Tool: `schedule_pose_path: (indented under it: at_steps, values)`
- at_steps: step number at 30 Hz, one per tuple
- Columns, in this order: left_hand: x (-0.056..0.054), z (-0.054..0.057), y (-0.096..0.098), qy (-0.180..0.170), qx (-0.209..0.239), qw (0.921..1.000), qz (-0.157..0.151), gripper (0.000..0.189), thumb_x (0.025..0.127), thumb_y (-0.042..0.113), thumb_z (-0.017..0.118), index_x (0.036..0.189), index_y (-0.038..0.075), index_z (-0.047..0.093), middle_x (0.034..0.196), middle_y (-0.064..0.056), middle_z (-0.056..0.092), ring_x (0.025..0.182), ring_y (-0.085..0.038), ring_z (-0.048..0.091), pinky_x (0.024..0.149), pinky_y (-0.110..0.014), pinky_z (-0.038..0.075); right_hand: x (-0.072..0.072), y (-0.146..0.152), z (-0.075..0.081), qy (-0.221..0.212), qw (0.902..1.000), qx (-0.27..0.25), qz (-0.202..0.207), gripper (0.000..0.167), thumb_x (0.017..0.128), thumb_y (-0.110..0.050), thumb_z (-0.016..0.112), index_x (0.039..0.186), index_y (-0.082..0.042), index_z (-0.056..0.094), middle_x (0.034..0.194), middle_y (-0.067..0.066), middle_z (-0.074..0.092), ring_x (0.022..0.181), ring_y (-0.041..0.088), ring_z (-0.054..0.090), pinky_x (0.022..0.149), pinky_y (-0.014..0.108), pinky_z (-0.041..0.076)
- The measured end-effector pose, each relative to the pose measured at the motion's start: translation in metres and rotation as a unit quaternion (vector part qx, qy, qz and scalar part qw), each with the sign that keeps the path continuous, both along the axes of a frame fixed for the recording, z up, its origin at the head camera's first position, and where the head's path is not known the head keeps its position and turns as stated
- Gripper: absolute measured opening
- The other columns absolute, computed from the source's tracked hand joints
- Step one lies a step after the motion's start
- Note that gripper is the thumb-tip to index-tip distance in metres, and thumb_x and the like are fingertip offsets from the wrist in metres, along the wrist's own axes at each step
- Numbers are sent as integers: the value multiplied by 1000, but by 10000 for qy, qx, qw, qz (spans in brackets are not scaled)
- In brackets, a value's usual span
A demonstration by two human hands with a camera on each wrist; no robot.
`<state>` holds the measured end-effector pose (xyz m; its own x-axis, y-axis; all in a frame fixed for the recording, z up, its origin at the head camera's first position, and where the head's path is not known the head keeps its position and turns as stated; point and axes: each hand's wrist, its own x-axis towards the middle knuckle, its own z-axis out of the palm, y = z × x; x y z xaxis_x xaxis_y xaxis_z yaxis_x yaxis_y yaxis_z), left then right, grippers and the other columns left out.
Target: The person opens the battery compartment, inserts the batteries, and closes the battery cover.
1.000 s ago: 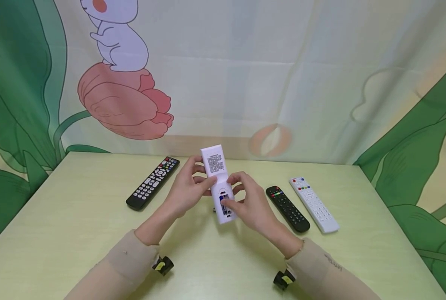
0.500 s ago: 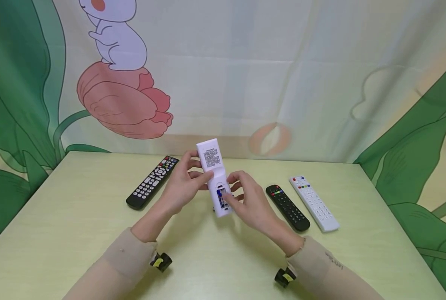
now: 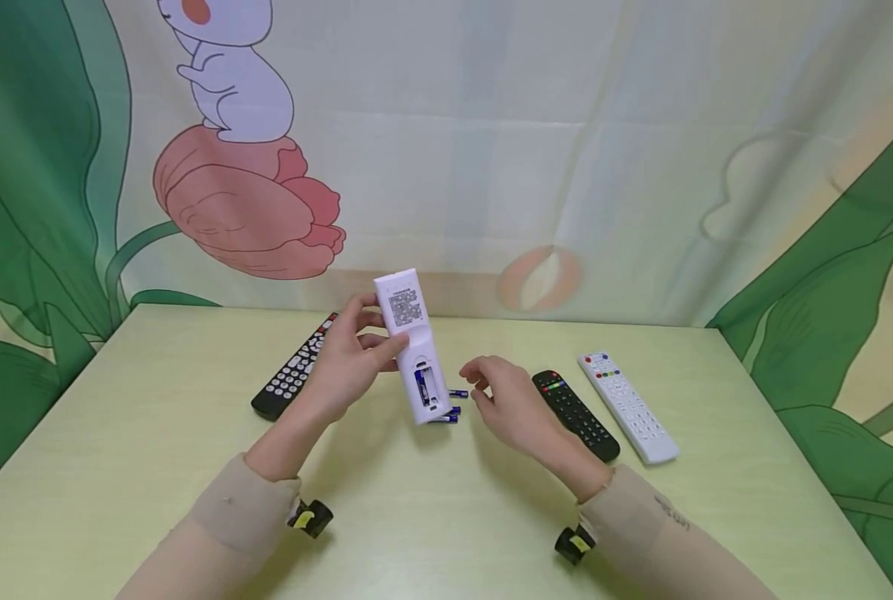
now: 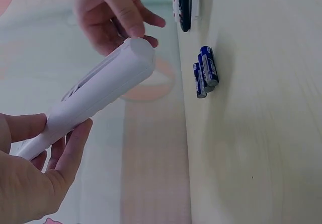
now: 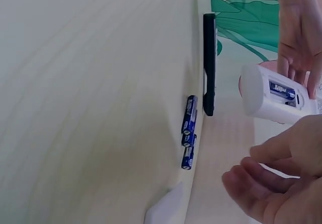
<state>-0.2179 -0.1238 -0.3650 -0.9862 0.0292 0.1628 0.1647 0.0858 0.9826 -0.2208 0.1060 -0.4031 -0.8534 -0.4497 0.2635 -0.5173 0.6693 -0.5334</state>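
My left hand (image 3: pixel 344 367) grips a white remote control (image 3: pixel 415 348), back side up and tilted above the table. The thumb lies on its back, fingers round the far side. Its battery compartment is uncovered: one blue battery (image 5: pixel 282 90) lies in the left slot in the head view, and the right slot is bare. Just right of the remote hovers my right hand (image 3: pixel 512 407), fingers loosely bent, with nothing visible between them. Three blue batteries (image 4: pixel 205 72) lie side by side on the table below the remote, partly hidden by it in the head view.
A black remote (image 3: pixel 288 379) lies at the left, partly behind my left hand. To the right are a smaller black remote (image 3: pixel 577 417) and a white remote (image 3: pixel 629 408). A white flat piece (image 5: pixel 166 206) shows at the right wrist view's bottom edge. A printed curtain (image 3: pixel 446 167) hangs behind.
My right hand has drawn away from the battery compartment to the right. My left hand has moved the remote left and slightly up, bringing the table batteries into view.
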Motion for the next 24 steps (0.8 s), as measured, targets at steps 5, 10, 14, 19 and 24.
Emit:
schedule_pose_path:
  at_steps: [5,10,14,19,24]
  values:
    - [0,0,-3,34,-69,10000,-23,53,96,-5,67,142,0,41,120,-23,56,97,-32,69,76,-39,63,-6,-2,-1,-351,9977,582,-10,21,94,4,67,116,3,69,109,13,70,100,26,66,88,39,56]
    - [0,-1,-4,-1,-121,9999,-23,53,96,-5,67,142,0,41,120,-23,56,96,-32,69,75,-39,63,-12,-4,-4,-473,9943,954,-28,19,95,1,69,113,3,72,110,15,71,103,29,67,92,41,56]
    - [0,-2,-5,-10,-96,10000,-23,52,96,-6,67,142,0,42,120,-23,56,96,-32,69,76,-39,63,-18,-7,-7,-293,9934,1105,53,18,94,4,67,111,5,72,109,17,71,104,31,67,92,42,56]
    - [0,-4,-6,-60,-139,9999,-34,51,97,-5,66,141,1,42,121,-23,56,96,-32,68,76,-39,63,-23,-12,-9,-232,9915,1270,139,20,92,8,67,111,8,71,109,21,71,106,35,67,95,44,55]
    - [0,-4,-6,-59,-209,9998,-18,52,97,-4,67,142,2,42,121,-22,56,97,-33,68,76,-39,63,-27,-18,-11,-305,9885,1478,98,19,90,9,68,109,8,72,108,21,71,105,35,68,94,44,56]
